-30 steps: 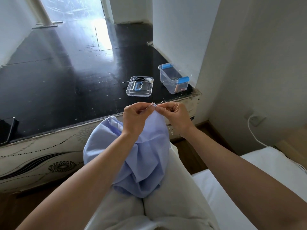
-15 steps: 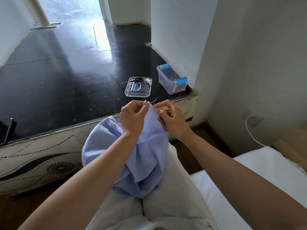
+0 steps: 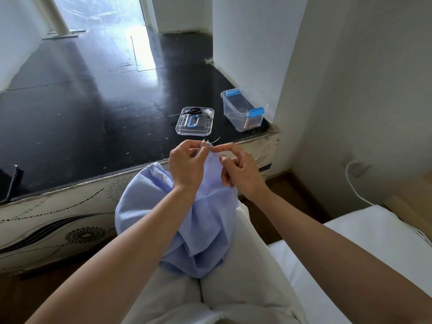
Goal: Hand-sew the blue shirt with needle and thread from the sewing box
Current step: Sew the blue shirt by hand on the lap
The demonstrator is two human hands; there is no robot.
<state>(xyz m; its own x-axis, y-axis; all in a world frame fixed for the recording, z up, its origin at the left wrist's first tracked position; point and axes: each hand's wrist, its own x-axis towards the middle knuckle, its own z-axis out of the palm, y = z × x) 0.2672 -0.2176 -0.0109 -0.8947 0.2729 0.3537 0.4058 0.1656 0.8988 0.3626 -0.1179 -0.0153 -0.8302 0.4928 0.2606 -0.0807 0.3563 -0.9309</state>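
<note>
The light blue shirt (image 3: pixel 201 220) is bunched on my lap, one edge lifted toward the black ledge. My left hand (image 3: pixel 185 166) pinches that raised edge of the fabric at its top. My right hand (image 3: pixel 240 173) pinches a thin needle (image 3: pixel 217 152) at the shirt's edge, index finger stretched toward the left hand's fingertips. A short strand of pale thread (image 3: pixel 214 141) curls up between the two hands. The clear sewing box (image 3: pixel 242 113) with blue latches stands open on the ledge, to the right.
A clear lid tray (image 3: pixel 195 125) lies left of the box, with black scissors (image 3: pixel 190 111) and a white thread spool (image 3: pixel 208 111) on its far edge. A dark phone (image 3: pixel 8 183) lies at the ledge's left end. A white cable (image 3: pixel 353 185) hangs from a wall socket on the right.
My right hand has shifted slightly right and opened its index finger out along the needle. The left hand keeps its pinch on the shirt's edge.
</note>
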